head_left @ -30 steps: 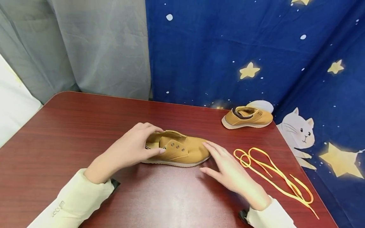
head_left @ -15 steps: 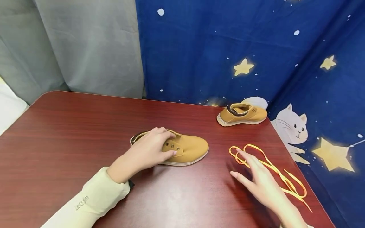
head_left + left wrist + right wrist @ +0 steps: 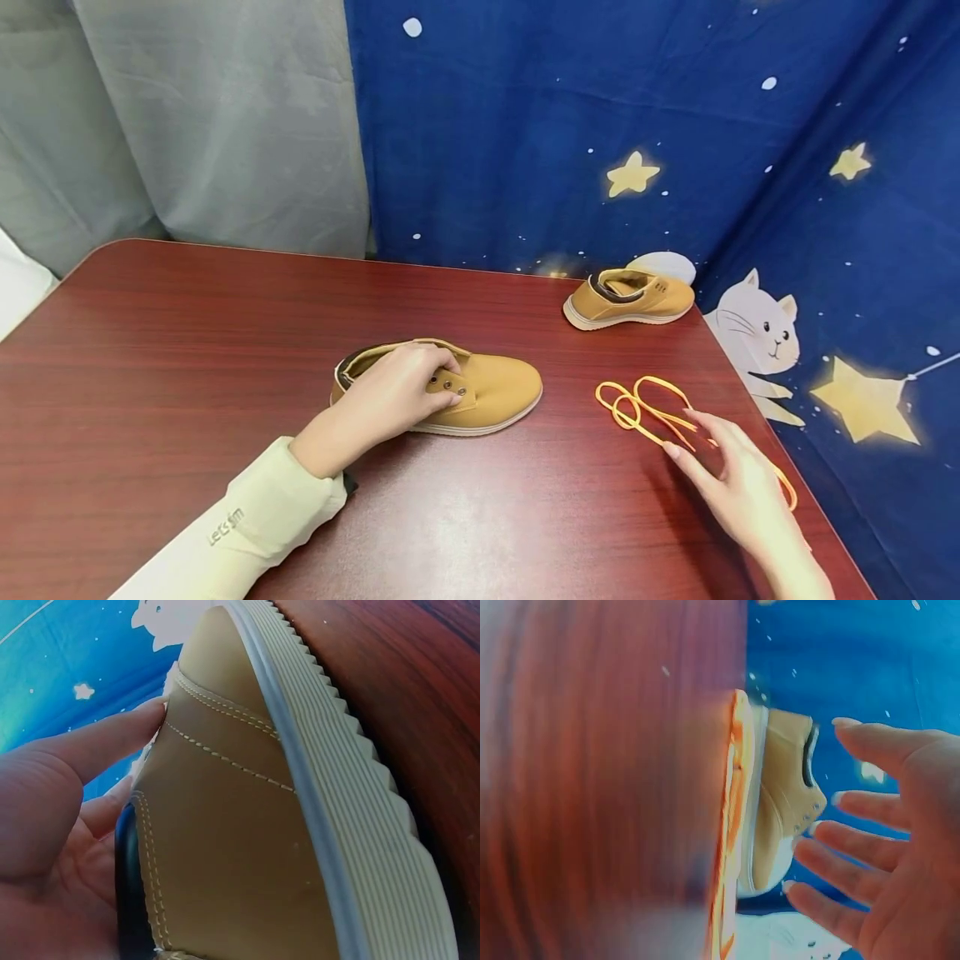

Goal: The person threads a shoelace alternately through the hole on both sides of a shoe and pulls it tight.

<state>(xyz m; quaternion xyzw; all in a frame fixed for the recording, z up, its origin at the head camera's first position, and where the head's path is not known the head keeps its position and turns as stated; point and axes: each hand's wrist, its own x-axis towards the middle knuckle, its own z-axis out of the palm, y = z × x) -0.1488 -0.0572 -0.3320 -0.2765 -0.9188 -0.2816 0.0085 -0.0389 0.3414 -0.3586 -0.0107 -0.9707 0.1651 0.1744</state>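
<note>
A tan shoe (image 3: 506, 387) with no lace in its eyelets stands on the table, toe to the right. My left hand (image 3: 397, 392) grips its upper from above, thumb on the near eyelet flap and fingers over the opening, partly hiding the eyelets. The left wrist view shows the thumb against the top edge of the shoe's side (image 3: 225, 810). Over at the right, my right hand (image 3: 750, 492) hovers with spread fingers above a yellow-orange shoelace (image 3: 647, 433), covering part of it. In the right wrist view, those fingers are apart from the lace (image 3: 739, 750).
A second tan shoe (image 3: 592, 308) stands at the table's back right corner. The dark red table (image 3: 202, 333) ends just right of the lace. Behind it hang a grey curtain (image 3: 240, 125) and a blue star-patterned curtain (image 3: 495, 133).
My right hand has left the shoe's toe and moved right, over the shoelace. My left hand has shifted from the shoe's opening forward onto the eyelet flaps. The view has turned slightly right.
</note>
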